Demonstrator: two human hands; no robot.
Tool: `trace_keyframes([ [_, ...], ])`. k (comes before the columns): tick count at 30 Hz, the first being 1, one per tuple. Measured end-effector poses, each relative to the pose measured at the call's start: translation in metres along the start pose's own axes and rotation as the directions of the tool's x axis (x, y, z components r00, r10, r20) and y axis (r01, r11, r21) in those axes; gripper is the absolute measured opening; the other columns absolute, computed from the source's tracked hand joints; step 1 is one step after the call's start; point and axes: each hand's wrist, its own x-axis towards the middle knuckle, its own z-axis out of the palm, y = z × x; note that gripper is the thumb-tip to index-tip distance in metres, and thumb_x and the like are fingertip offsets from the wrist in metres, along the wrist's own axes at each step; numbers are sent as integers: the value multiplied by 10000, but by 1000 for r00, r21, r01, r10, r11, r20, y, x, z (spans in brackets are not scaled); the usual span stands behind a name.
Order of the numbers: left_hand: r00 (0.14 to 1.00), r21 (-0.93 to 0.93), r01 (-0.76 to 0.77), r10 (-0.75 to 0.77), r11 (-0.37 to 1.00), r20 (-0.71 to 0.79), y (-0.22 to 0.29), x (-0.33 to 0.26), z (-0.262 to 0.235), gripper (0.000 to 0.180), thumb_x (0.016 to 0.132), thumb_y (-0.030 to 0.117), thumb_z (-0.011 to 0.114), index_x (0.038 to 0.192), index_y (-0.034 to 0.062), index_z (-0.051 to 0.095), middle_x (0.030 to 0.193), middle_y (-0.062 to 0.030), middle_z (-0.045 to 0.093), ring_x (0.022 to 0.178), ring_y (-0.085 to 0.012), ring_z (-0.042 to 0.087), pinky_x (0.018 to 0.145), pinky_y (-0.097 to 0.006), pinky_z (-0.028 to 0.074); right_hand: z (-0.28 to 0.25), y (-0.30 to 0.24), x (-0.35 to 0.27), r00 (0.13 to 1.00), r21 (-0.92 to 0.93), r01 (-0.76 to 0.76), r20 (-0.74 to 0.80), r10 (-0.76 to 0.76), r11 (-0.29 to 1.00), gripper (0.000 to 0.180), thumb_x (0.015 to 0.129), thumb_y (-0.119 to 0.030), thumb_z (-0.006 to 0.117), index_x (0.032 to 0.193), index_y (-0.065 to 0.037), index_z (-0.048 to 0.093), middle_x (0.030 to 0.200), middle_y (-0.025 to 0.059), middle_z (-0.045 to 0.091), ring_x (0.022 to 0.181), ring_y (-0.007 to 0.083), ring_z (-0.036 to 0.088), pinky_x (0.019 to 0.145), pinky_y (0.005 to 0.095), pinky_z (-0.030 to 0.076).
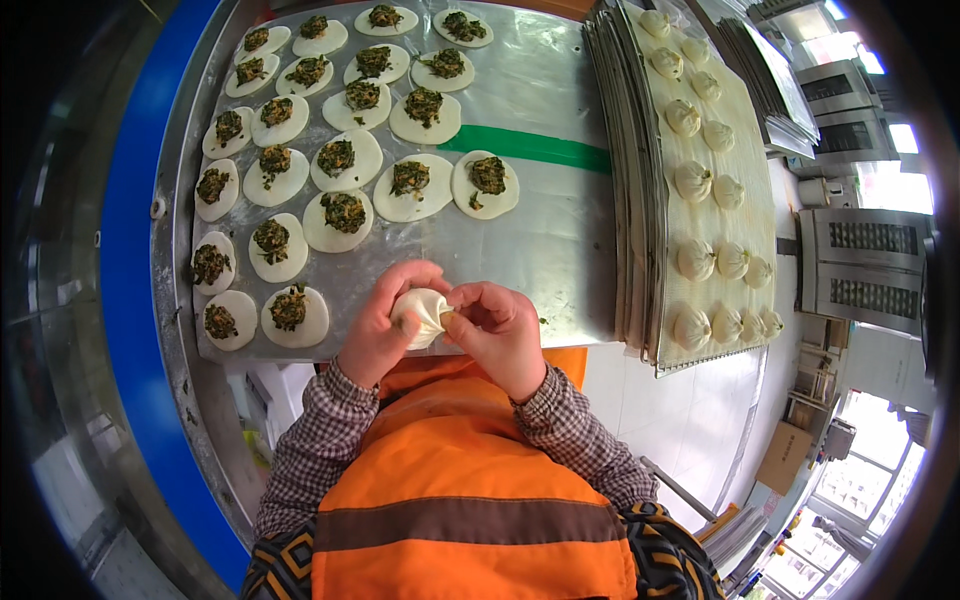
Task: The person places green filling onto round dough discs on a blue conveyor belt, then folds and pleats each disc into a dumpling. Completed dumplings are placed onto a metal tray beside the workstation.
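- Left hand [378, 322] is cupping a white dough bun [421, 315] from below and behind, fingers curled around it.
- Right hand [497, 325] is closing on the same bun, thumb and fingertips pinching its gathered edge.
- Bun is sitting between both hands, above the near edge of the metal table [560, 240], just over the orange apron [450, 480].
- Round dough wrappers topped with dark green filling [342, 215] are lying in rows on the table, beyond the hands and to the left.
- Finished pleated buns [692, 180] are resting on a stack of trays [640, 220], off to the right.
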Motion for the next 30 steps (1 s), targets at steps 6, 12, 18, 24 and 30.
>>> trace_keyframes([
  [6, 932, 94, 330, -340, 939, 124, 7, 3, -17, 653, 938, 618, 359, 1018, 9, 580, 938, -70, 604, 856, -128, 568, 748, -255, 460, -4, -7, -4, 855, -557, 498, 190, -482, 664, 178, 777, 26, 672, 941, 16, 602, 822, 62, 634, 629, 115, 606, 559, 261, 497],
  [12, 996, 64, -90, 89, 994, 16, -2, 7, -2, 540, 960, 528, 431, 924, 14, 596, 822, -40, 607, 760, -122, 567, 700, -265, 462, -5, -3, -3, 992, -123, 125, 10, -125, 984, 202, 747, 26, 680, 936, -7, 616, 803, 113, 637, 603, 202, 607, 558, 275, 500],
  [18, 921, -110, 386, -389, 916, -4, -3, 4, -4, 519, 967, 527, 417, 916, 43, 598, 798, -36, 619, 689, -118, 582, 620, -244, 476, -4, -8, -2, 808, -527, 569, 214, -550, 631, 202, 770, -2, 661, 967, -10, 616, 833, 137, 626, 659, 292, 628, 553, 335, 507],
  [24, 796, -515, 575, -580, 636, 172, -9, 11, -3, 506, 968, 533, 405, 885, 64, 576, 774, -37, 609, 630, -106, 567, 565, -244, 474, -5, -15, -3, 863, -568, 499, 250, -440, 655, 255, 764, -12, 663, 1011, -9, 599, 866, 152, 619, 707, 305, 633, 586, 366, 520],
  [30, 990, -148, 90, -105, 985, -96, -7, 13, 12, 602, 966, 579, 312, 1065, 39, 557, 828, -54, 618, 694, -120, 586, 571, -251, 483, -9, -9, 5, 898, -471, 430, 140, -416, 770, 284, 774, -9, 651, 1053, -8, 595, 834, 146, 606, 695, 310, 629, 582, 368, 517],
])
